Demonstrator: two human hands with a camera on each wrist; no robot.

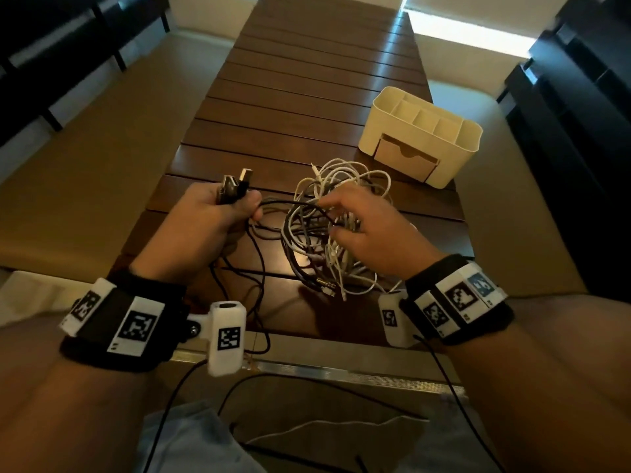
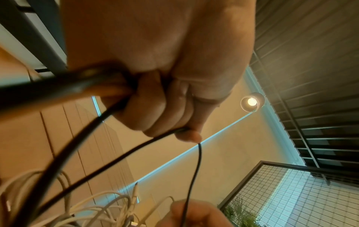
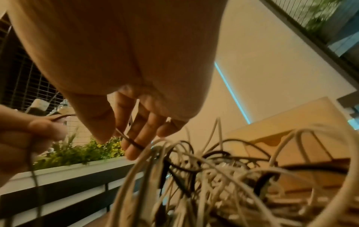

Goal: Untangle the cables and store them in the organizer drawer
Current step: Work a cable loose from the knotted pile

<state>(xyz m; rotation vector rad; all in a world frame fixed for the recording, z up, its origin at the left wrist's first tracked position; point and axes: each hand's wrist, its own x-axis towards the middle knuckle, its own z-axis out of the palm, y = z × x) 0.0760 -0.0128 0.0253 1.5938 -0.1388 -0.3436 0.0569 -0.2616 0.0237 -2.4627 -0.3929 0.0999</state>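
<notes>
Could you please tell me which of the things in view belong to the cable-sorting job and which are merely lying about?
Part of the job:
- black cable, gripped with its plugs by the left hand
- tangled cables, picked at by the right hand
- organizer with its drawer

Merely about:
- wooden table
- planter
- ceiling lamp

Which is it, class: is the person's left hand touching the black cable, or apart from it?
Touching. The left wrist view shows the left hand with its fingers curled round the black cable; the head view shows its plugs sticking out above the fist.
</notes>
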